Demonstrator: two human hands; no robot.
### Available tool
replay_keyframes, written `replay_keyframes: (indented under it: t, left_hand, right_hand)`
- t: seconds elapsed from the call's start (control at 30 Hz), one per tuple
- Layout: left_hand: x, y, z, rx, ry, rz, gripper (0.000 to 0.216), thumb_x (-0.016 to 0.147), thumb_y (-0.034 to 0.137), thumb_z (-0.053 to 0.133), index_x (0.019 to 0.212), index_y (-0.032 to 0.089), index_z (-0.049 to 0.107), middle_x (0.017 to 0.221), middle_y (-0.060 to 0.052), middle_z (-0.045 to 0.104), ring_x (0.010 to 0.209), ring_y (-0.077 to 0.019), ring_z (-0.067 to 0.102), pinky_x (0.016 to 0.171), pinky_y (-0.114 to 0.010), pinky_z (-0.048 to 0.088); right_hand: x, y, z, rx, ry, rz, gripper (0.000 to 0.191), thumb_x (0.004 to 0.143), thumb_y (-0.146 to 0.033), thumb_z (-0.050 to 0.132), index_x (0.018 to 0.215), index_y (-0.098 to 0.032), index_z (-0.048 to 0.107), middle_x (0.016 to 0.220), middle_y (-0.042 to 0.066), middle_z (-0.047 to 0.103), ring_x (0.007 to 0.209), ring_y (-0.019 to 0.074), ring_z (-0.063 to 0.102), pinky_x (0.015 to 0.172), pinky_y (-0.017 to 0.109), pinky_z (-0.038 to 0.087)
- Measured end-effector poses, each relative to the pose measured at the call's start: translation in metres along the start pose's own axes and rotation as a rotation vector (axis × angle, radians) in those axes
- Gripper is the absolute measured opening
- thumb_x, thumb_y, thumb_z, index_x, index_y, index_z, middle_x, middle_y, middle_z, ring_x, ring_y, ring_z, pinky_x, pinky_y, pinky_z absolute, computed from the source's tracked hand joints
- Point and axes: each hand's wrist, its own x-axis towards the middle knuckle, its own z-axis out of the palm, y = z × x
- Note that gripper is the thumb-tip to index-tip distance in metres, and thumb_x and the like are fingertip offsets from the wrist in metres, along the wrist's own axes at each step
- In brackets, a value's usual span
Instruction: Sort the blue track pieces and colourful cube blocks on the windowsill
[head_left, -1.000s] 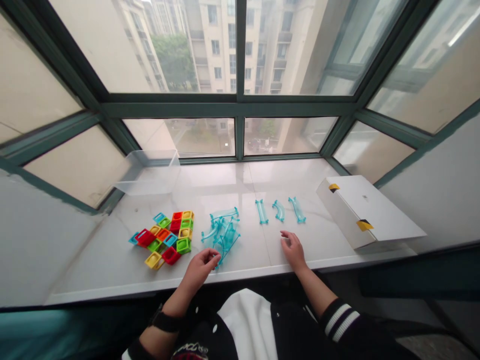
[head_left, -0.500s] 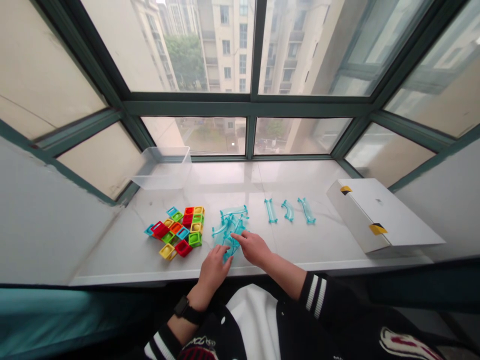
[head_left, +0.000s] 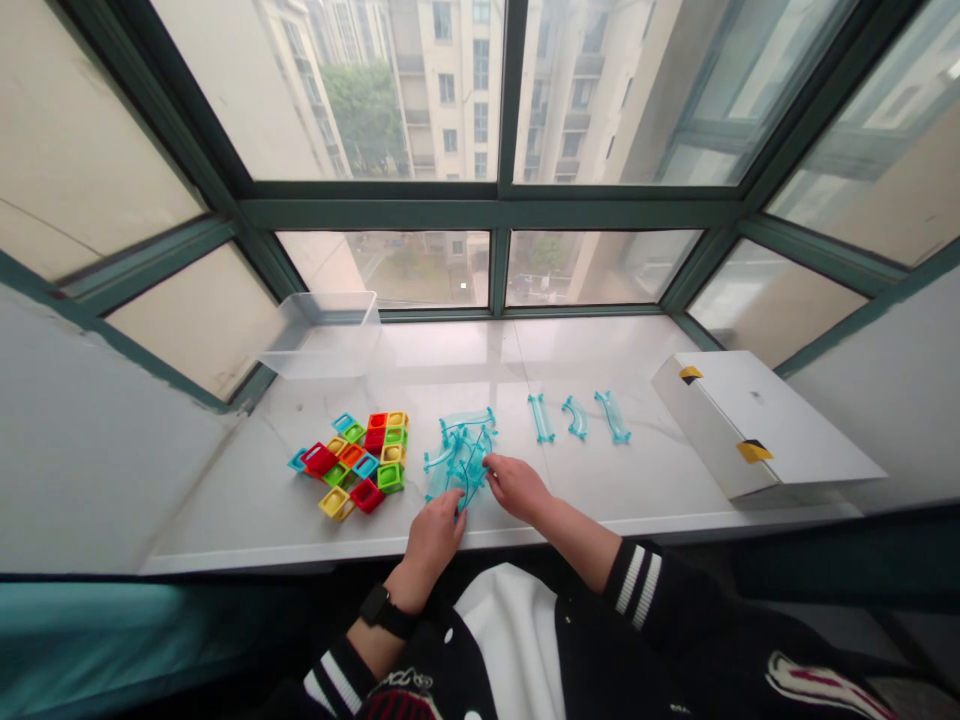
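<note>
A tangled pile of translucent blue toy track pieces (head_left: 456, 445) lies on the white sill in front of me. At the pile's near edge, my left hand (head_left: 436, 530) is closed with its fingertips on a track piece. My right hand (head_left: 519, 488) pinches at the pile's right side, its thumb and fingers on a track piece too. Overlapping parts make it hard to tell where one piece ends. To the right, three separate pieces lie spaced in a row: a straight track (head_left: 541, 418), a curved track (head_left: 575, 417) and a longer track (head_left: 613, 417).
Left of the pile sits a cluster of red, yellow, green, orange and blue plastic blocks (head_left: 366, 465). A clear plastic bin (head_left: 322, 360) stands at the back left. A white box (head_left: 787, 430) with yellow-black tabs occupies the right. The sill's front edge (head_left: 300, 558) runs near my body.
My right hand has drawn back slightly to the right, from over the pile to its right side. My left hand has shifted a little right, and its fingers have closed together.
</note>
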Motion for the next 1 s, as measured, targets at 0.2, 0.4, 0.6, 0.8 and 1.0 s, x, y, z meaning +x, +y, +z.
replay_keyframes:
  t: [0.2, 0.4, 0.6, 0.8, 1.0]
  left_hand:
    - [-0.001, -0.002, 0.003, 0.000, 0.003, -0.018, 0.030, 0.096, 0.030, 0.051, 0.122, 0.027, 0.067, 0.103, -0.009, 0.076, 0.097, -0.0296, 0.073, 0.083, -0.036, 0.055]
    - [-0.003, -0.005, -0.002, -0.041, 0.069, -0.011, 0.031, 0.095, 0.035, 0.056, 0.121, 0.026, 0.069, 0.099, -0.010, 0.076, 0.095, -0.0303, 0.072, 0.085, -0.038, 0.054]
    - [0.000, 0.008, -0.018, -0.013, 0.084, 0.048, 0.033, 0.098, 0.043, 0.055, 0.122, 0.026, 0.069, 0.090, -0.007, 0.072, 0.087, -0.0286, 0.069, 0.087, -0.039, 0.054]
    - [0.013, 0.037, -0.016, -0.243, -0.054, 0.107, 0.033, 0.100, 0.043, 0.055, 0.123, 0.023, 0.068, 0.098, -0.007, 0.071, 0.084, -0.0223, 0.067, 0.086, -0.039, 0.057]
    - [0.032, 0.084, -0.004, -0.501, -0.267, 0.303, 0.051, 0.096, 0.036, 0.065, 0.146, 0.029, 0.055, 0.137, -0.010, 0.063, 0.115, -0.0231, 0.066, 0.099, -0.043, 0.059]
  right_hand:
    - [-0.016, 0.017, -0.016, 0.251, 0.114, 0.057, 0.014, 0.099, -0.031, 0.058, 0.112, -0.026, 0.060, 0.101, 0.002, 0.075, 0.090, 0.0185, 0.071, 0.082, 0.030, 0.051]
    - [-0.049, 0.051, -0.024, 0.399, 0.201, 0.175, 0.026, 0.092, -0.047, 0.066, 0.107, -0.027, 0.058, 0.085, -0.001, 0.072, 0.077, 0.0182, 0.069, 0.078, 0.031, 0.055]
    - [-0.084, 0.080, -0.028, 0.385, 0.298, 0.261, 0.027, 0.086, -0.045, 0.069, 0.103, -0.027, 0.059, 0.083, -0.001, 0.072, 0.077, 0.0193, 0.069, 0.077, 0.033, 0.057]
    - [-0.097, 0.080, -0.038, 0.457, 0.320, 0.204, 0.026, 0.089, -0.038, 0.067, 0.112, -0.026, 0.065, 0.094, 0.002, 0.075, 0.080, 0.0179, 0.070, 0.081, 0.033, 0.059]
    - [-0.095, 0.069, -0.039, 0.596, 0.259, 0.081, 0.042, 0.090, -0.035, 0.069, 0.131, -0.026, 0.067, 0.108, 0.005, 0.078, 0.088, 0.0188, 0.071, 0.087, 0.037, 0.062]
